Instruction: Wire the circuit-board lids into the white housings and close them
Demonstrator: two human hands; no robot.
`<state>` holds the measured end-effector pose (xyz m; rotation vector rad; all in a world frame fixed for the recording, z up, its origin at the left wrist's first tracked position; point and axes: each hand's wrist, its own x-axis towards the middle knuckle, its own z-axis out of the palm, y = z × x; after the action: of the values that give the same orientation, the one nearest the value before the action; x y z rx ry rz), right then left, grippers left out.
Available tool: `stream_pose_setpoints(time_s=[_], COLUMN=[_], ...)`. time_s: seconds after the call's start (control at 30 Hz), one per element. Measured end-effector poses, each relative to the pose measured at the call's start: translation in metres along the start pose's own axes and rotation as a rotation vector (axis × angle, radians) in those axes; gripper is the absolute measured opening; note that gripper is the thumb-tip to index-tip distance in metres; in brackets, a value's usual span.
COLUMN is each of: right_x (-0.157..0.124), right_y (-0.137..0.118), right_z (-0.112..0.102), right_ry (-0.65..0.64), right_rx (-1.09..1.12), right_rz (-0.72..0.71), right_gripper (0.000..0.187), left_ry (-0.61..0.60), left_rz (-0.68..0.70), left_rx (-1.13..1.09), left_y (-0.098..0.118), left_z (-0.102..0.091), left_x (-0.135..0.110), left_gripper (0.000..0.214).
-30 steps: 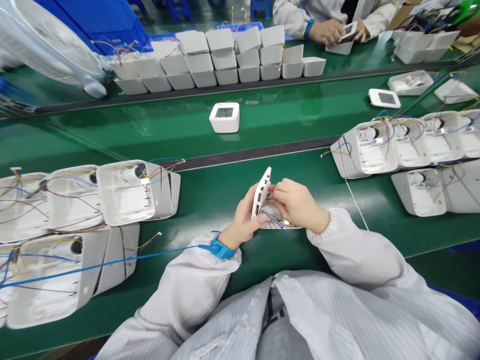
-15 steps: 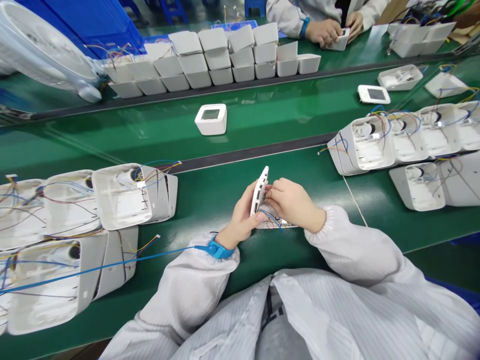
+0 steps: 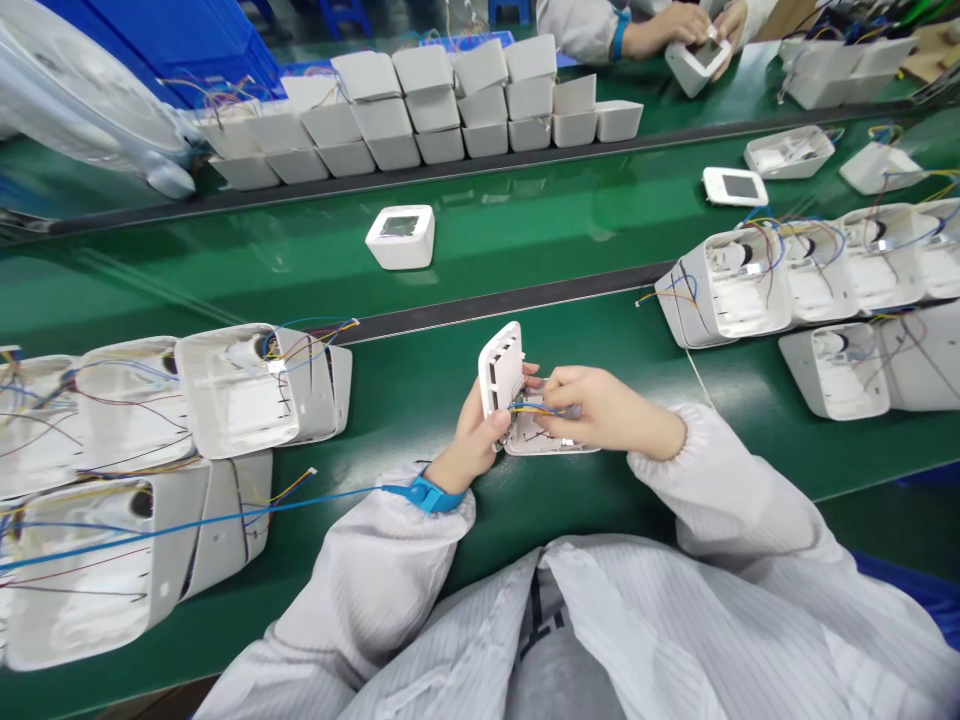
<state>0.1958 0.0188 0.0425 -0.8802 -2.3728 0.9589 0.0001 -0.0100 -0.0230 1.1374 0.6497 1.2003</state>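
My left hand (image 3: pixel 472 432) grips a white plastic front cover (image 3: pixel 491 370) by its lower edge, thumb in front and fingers behind. The cover stands tilted up, its inner side turned to the right. Beneath and beside it lies an open white housing (image 3: pixel 555 448) on the table. Blue and yellow wires (image 3: pixel 531 408) run from the cover to my right hand (image 3: pixel 596 405), whose fingers are pinched on them above the housing. My right fingers hide the wire ends. A blue wrist strap (image 3: pixel 437 495) with a cord is around my left wrist.
Open white housings with wires (image 3: pixel 240 390) stand in rows at left, and more housings (image 3: pixel 742 280) at right. A finished-looking white unit (image 3: pixel 401 237) sits on the green middle strip. Across it are stacked housings (image 3: pixel 442 110), a fan (image 3: pixel 82 90) and a co-worker's hands (image 3: pixel 675 28).
The cover has swung further open, leaning left, so its inner side shows more. My right hand has moved slightly right, with wires in its fingers. The middle unit has shifted left.
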Motion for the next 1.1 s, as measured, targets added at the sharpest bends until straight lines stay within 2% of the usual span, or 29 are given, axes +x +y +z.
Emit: stream_pose_setpoints(time_s=[0.1,0.17,0.3,0.57,0.7,0.8,0.93,1.1], right_x=[-0.003,-0.004,-0.003,0.004,0.003,0.002,0.002,0.003], right_y=[0.006,0.009,0.006,-0.011,-0.006,-0.003,-0.006,-0.01], right_z=[-0.009,-0.015,-0.016,-0.012,-0.01,-0.004,0.002,0.004], right_ry=[-0.025,-0.067,-0.141,-0.27,-0.399,-0.403,-0.387,-0.425], right_rx=[0.077,0.119,0.18,0.31,0.335,0.373,0.338,0.296], right_rz=[0.031,0.032,0.032,-0.017,0.051,0.133,0.174,0.187], right_gripper=[0.014,0.019,0.015,0.043,0.035,0.036,0.036,0.022], left_ry=[-0.015,-0.018,-0.008,-0.013,-0.018,-0.019,-0.025,-0.017], left_rz=[0.002,0.0,-0.001,0.019,0.011,-0.009,-0.024,-0.028], left_rx=[0.006,0.003,0.002,0.014,0.022,0.015,0.024,0.037], left_y=[0.0,0.0,-0.001,0.001,0.002,0.003,0.004,0.006], left_z=[-0.001,-0.001,-0.002,0.0,0.001,0.001,0.002,0.003], left_x=[0.0,-0.001,-0.001,0.0,-0.001,-0.001,0.0,0.0], left_gripper=[0.066,0.065,0.067,0.068,0.071,0.074,0.075,0.073])
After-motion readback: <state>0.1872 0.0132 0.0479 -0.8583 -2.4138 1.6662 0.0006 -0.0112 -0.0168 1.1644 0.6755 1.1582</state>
